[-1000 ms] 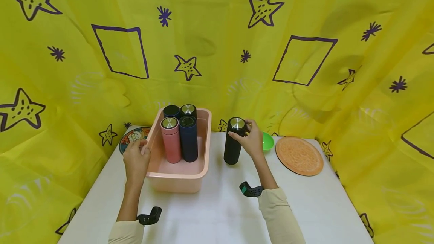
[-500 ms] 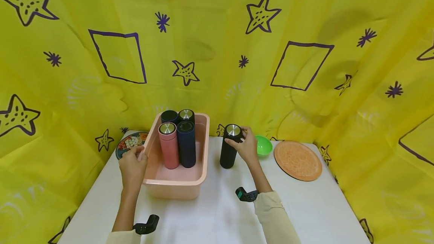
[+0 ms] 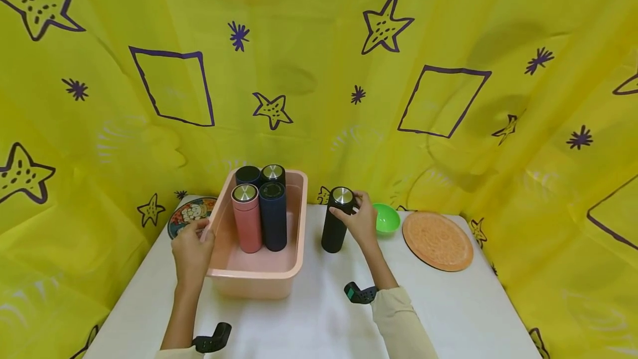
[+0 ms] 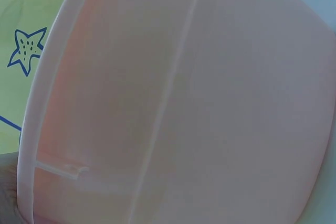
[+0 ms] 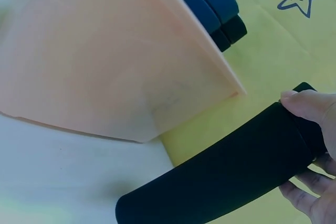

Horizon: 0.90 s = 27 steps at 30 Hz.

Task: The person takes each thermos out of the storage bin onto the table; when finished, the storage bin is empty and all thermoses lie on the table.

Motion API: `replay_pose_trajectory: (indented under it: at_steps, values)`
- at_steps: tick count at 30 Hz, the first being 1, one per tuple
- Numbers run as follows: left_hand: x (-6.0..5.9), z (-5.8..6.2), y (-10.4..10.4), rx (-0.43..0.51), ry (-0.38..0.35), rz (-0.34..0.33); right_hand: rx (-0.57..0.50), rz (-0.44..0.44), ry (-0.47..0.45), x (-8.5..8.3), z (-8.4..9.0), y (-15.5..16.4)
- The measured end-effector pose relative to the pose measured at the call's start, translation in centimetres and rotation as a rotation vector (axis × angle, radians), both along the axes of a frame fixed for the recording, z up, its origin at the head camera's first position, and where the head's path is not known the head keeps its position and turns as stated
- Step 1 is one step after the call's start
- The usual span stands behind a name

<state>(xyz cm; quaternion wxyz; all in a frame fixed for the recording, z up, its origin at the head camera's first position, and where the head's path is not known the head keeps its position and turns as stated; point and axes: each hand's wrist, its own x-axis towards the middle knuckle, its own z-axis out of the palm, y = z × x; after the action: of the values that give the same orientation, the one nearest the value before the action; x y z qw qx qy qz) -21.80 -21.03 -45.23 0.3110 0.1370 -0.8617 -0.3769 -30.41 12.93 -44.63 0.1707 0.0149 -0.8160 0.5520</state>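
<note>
Yellow starry cloth hung behind; center frame, the black flask was gripped near its cap by the right hand, probably for control, while the pink tub was steadied at its left rim by the curled left hand.

The person wears cream long sleeves, 1 on each arm, pushed back to leave both forearms bare. A black strap-on device with a teal patch sits at the right wrist; another black device at the left.
</note>
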Motion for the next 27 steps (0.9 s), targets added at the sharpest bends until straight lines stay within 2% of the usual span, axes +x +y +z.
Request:
replay_pose_trajectory:
  at_steps: [12,27]
  values:
    - [-0.01,-0.16,-0.10,-0.011,0.003,0.009,0.001,-0.010,0.071,0.06,-0.71,-0.29]
    - [-0.06,-0.10,0.00,-0.015,-0.007,0.010,0.022,-0.002,0.065,0.10,-0.63,-0.08]
